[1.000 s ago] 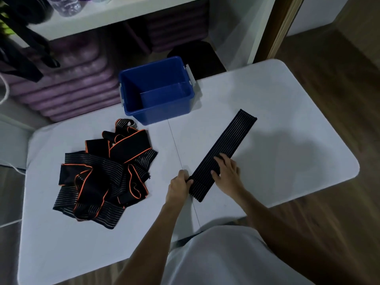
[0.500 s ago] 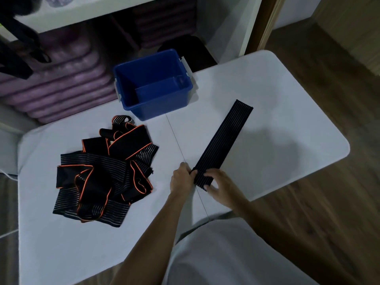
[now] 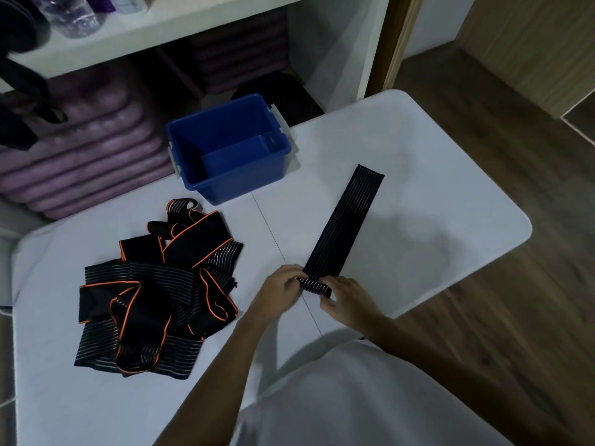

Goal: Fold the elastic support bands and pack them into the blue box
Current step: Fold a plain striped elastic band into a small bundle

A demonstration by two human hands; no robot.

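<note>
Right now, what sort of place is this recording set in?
Probably a home storage corner or a small gym's supply nook, though that is uncertain: a white folding table, a shelf unit stacked with purple mats, and wood flooring.

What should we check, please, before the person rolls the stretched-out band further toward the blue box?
1. Both hands on the near end: left hand and right hand grip the rolled start of the band. Ok.
2. Band lies flat and straight ahead of the roll. Ok.
3. Roll tight and even: cannot tell.
4. Blue box open, with room inside. Ok.
5. Pile of bands lies apart from the band. Ok.
6. Table bare round the band's far end. Ok.
</note>
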